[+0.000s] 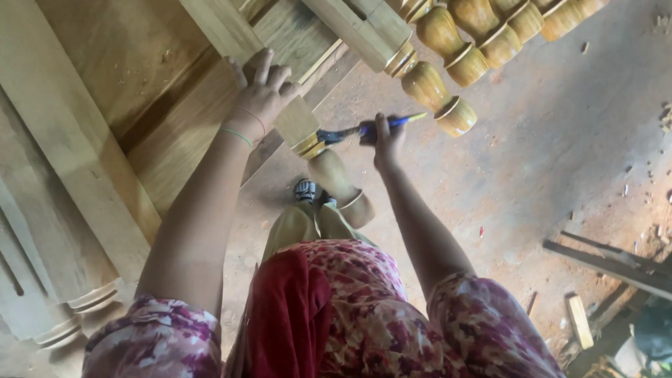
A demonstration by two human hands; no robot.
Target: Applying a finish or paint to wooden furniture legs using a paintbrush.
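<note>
Varnish-coloured turned wooden leg [329, 164] is steadied by the left hand [262, 94], whose fingers are spread flat against its square upper block. A blue-handled brush [364, 128] is clamped in the closed fingers of the right hand [387, 143], its tip touching the leg's ringed neck. More turned pale wooden legs [448, 49] are leaned just beside, above the dusty concrete floor [560, 154].
</note>
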